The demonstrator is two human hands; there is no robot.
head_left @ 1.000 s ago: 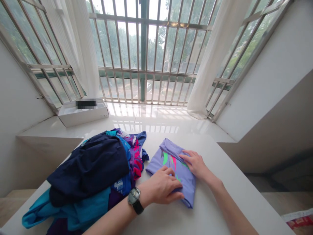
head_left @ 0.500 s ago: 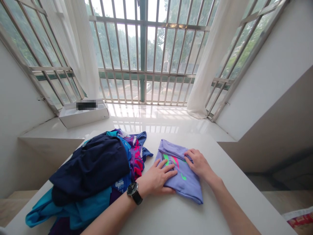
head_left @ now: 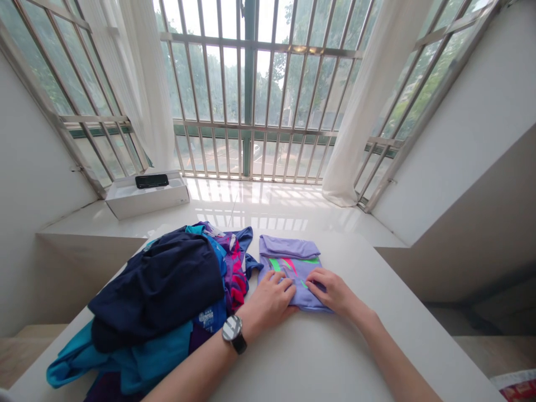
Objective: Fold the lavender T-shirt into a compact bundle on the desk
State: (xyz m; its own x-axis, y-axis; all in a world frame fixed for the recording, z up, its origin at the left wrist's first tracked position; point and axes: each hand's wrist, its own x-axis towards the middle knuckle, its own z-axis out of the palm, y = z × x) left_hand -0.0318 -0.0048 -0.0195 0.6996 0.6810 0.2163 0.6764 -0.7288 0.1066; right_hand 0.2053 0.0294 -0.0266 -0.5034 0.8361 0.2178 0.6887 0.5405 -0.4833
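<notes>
A lavender garment [head_left: 288,246] with green and pink print lies folded in a compact, roughly square bundle on the white table. A band of its cloth is turned over along the far edge. My left hand [head_left: 273,293] bends its fingers over the near left part, its thumb by the near edge. On the right side, my right hand [head_left: 330,289] has curled fingers and thumb drawn together on the cloth. How much fabric each hand pinches is partly hidden. A black-strapped watch [head_left: 233,331] sits on my left wrist.
To the left, a heap of clothes [head_left: 159,285] in navy, teal, purple and pink lies close beside my left forearm. A white box [head_left: 146,202] with a black phone [head_left: 151,181] on it rests on the sill. Behind the table [head_left: 318,357] are a barred window and white curtains [head_left: 349,134].
The lavender garment has turned straighter and its near edge now lies farther from me. My left hand's spread fingers have bent inward; my right hand has moved nearer to me along the cloth.
</notes>
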